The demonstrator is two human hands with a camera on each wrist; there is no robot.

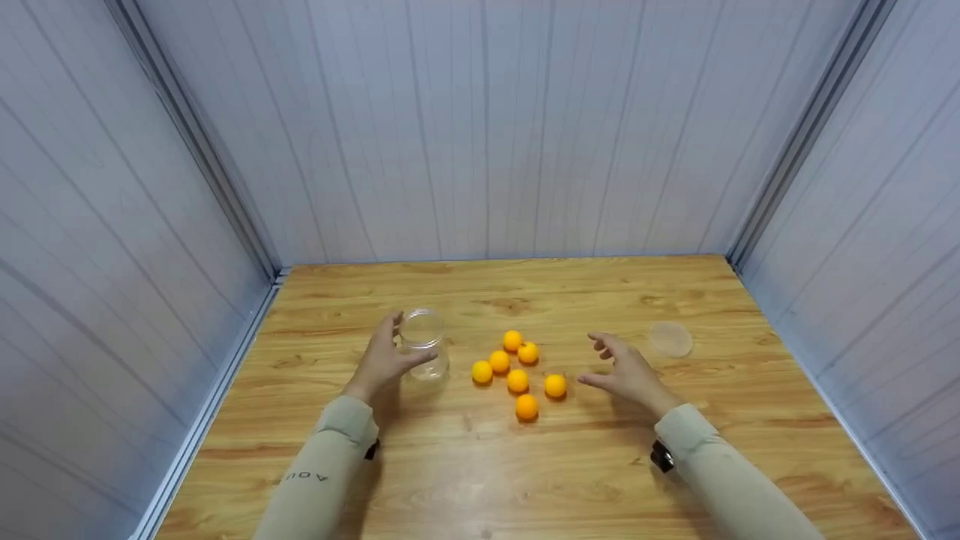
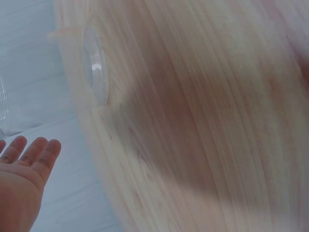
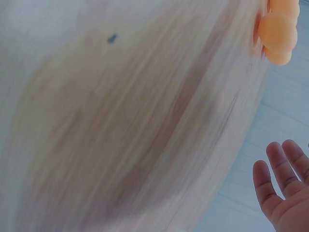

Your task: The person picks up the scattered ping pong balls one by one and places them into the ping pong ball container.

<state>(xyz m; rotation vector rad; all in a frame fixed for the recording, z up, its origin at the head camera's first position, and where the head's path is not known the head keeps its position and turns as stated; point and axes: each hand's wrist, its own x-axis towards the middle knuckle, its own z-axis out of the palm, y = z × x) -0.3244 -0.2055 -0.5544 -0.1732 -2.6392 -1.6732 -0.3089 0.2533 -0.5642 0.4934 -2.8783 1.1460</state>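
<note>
A clear jar (image 1: 426, 330) stands upright on the table, left of the middle. My left hand (image 1: 381, 365) is beside it, thumb and fingers spread around its left side. In the left wrist view the jar (image 2: 43, 82) is past the relaxed fingers of that hand (image 2: 21, 186), with a gap between. Several orange balls (image 1: 517, 381), like table tennis balls, lie in a loose group between my hands. To their right hovers my right hand (image 1: 630, 375), its fingers loosely bent and holding nothing. The nearest ball (image 1: 555, 386) is just left of its thumb.
A round translucent lid-like disc (image 1: 670, 339) lies flat on the wooden table (image 1: 480, 480), beyond my right hand. White panelled walls (image 1: 480, 135) enclose the table at the back and on both sides.
</note>
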